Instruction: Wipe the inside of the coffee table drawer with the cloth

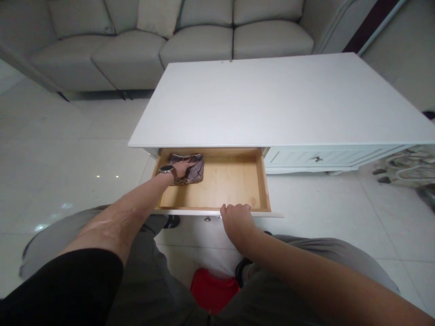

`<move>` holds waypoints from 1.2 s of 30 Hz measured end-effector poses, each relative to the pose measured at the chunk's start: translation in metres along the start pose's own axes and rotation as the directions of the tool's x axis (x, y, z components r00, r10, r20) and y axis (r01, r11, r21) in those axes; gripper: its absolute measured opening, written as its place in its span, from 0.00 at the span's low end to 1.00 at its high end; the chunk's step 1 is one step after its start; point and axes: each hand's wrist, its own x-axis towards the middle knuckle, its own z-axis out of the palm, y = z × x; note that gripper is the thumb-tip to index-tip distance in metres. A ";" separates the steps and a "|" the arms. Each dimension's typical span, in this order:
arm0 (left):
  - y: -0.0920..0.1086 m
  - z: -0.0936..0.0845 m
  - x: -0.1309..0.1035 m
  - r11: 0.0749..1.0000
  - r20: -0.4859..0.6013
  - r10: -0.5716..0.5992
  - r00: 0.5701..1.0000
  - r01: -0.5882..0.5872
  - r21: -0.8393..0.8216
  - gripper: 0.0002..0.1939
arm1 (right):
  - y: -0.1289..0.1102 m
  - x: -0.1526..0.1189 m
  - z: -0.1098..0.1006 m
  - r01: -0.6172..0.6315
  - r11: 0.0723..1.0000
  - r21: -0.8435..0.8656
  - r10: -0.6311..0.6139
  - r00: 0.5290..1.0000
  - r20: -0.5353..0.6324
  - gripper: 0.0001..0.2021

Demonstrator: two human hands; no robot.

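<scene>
A wooden drawer (231,181) is pulled out of the white table (272,99). Inside it, at the left end, lies a dark patterned folded cloth (196,174). My left hand (183,168), with a watch on the wrist, rests on top of this cloth, its fingers stretched out toward the right. At the drawer's front edge, right of a small knob (207,218), my right hand (237,220) has its fingers bent over the top of the front panel.
A beige sofa (200,40) stands behind the table. Another drawer front with a knob (317,159) is closed at the right. A red object (214,290) lies on the floor between my legs. Carved furniture legs (408,170) show at the far right.
</scene>
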 end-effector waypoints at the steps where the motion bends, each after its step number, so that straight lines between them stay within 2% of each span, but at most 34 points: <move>1: 0.003 -0.001 0.002 1.000 0.010 0.006 1.000 -0.006 0.012 0.39 | 0.000 0.000 0.000 0.003 1.000 -0.002 -0.003 1.000 -0.002 0.26; 6: 0.024 -0.008 0.011 0.998 0.048 0.018 0.999 -0.022 0.064 0.43 | 0.000 0.002 0.000 -0.006 1.000 0.005 0.006 1.000 -0.002 0.26; 13: 0.064 -0.012 0.024 0.987 0.065 0.114 0.991 -0.121 0.102 0.43 | -0.001 0.004 -0.001 -0.023 0.999 0.025 0.024 1.000 -0.011 0.25; 16: 0.083 -0.013 0.032 0.983 0.066 0.152 0.986 -0.158 0.092 0.47 | -0.002 0.006 0.001 -0.032 0.999 0.020 0.032 0.999 -0.019 0.25; 23: 0.142 -0.026 0.060 0.962 0.097 0.221 0.970 -0.233 0.139 0.56 | -0.003 0.007 0.000 -0.044 0.999 0.009 0.044 0.998 -0.034 0.25; 27: 0.181 -0.031 0.077 0.958 0.082 0.241 0.967 -0.250 0.140 0.57 | -0.003 0.007 0.001 -0.035 0.999 -0.015 0.034 0.999 -0.035 0.25; 31: 0.217 -0.029 0.090 0.945 0.048 0.307 0.951 -0.310 0.106 0.55 | -0.003 0.007 0.002 -0.035 0.999 -0.031 0.033 0.997 -0.063 0.25; 34: 0.236 -0.027 0.093 0.936 0.049 0.329 0.943 -0.332 0.114 0.55 | -0.003 0.006 0.001 -0.030 0.999 -0.039 0.028 0.998 -0.056 0.23; 36: 0.242 -0.027 0.092 0.931 0.051 0.336 0.941 -0.339 0.136 0.54 | -0.004 0.006 0.000 -0.034 0.998 -0.044 0.032 0.998 -0.048 0.23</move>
